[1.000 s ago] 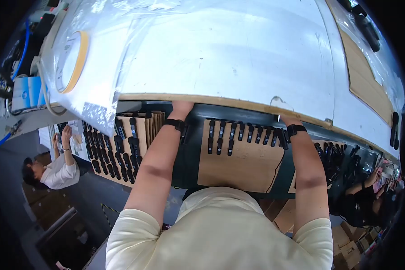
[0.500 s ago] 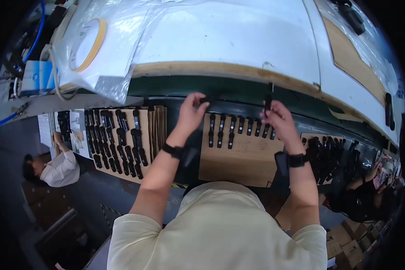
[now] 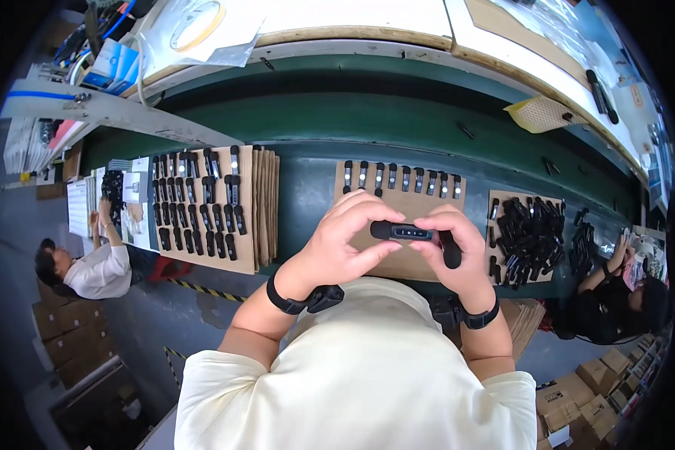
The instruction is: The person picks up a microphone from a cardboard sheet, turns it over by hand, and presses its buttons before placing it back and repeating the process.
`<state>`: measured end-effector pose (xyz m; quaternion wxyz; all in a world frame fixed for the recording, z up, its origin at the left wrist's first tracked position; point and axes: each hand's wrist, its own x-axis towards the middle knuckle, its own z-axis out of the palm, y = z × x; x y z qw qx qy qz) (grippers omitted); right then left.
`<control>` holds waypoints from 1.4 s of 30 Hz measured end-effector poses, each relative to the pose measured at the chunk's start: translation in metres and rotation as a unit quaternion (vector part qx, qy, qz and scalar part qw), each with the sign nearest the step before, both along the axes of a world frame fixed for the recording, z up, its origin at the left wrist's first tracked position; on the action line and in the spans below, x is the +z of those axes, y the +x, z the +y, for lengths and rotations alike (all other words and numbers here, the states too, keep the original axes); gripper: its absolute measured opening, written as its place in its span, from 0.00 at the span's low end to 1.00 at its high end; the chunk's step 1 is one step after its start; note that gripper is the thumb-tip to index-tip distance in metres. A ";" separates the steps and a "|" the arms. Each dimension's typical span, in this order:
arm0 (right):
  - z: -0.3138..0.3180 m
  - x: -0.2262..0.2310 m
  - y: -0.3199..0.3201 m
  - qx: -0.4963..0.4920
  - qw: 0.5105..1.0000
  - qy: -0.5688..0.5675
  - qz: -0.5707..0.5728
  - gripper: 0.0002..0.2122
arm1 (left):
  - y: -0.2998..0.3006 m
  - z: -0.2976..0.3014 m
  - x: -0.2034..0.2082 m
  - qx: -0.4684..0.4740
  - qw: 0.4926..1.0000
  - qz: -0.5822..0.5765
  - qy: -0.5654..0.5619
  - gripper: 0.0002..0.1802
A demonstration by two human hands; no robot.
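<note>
My left hand (image 3: 345, 236) pinches the rounded end of a small black stick-shaped device (image 3: 409, 232) between thumb and fingers. It lies level, with a small lit display facing up. The fingers of my right hand (image 3: 461, 240) meet its other end. A second black stick-shaped device (image 3: 451, 251) hangs from my right hand, its rounded end pointing toward me. Beneath both hands is a brown cardboard sheet (image 3: 420, 204) with a row of similar devices (image 3: 406, 178) along its far edge. Part of that sheet is hidden by my hands.
To the left, stacked cardboard sheets (image 3: 265, 214) carry rows of similar devices. A heaped pile of devices (image 3: 529, 240) lies on cardboard at the right. Co-workers sit at far left (image 3: 94, 270) and far right (image 3: 615, 304). A white shelf (image 3: 337, 15) runs along the back.
Both hands have drawn back toward me from the far edge and come together around one device. My view has shifted, showing more of the green bench.
</note>
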<state>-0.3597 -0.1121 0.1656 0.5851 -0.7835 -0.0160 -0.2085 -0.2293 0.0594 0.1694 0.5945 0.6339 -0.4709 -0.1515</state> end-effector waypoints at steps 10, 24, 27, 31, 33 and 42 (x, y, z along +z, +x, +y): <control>0.023 0.036 -0.037 0.005 0.999 -0.017 -0.038 0.14 | -0.027 0.014 0.030 -0.036 0.986 -0.139 -0.081 0.18; 0.028 0.044 -0.057 -0.015 0.998 -0.060 -0.033 0.13 | -0.046 0.028 0.041 -0.032 0.999 -0.038 -0.014 0.17; 0.026 0.042 -0.056 -0.012 0.995 -0.091 -0.044 0.15 | -0.045 0.033 0.033 -0.037 0.999 0.037 0.007 0.16; 0.029 0.043 -0.051 -0.028 0.992 -0.126 -0.015 0.16 | -0.045 0.036 0.024 -0.026 0.994 0.108 0.017 0.16; 0.030 0.043 -0.047 -0.038 0.990 -0.134 0.004 0.17 | -0.040 0.035 0.020 -0.016 0.998 0.061 0.013 0.15; 0.021 -0.017 -0.021 -0.080 0.960 -0.202 0.175 0.11 | -0.020 0.017 -0.023 0.038 0.991 -0.068 0.112 0.14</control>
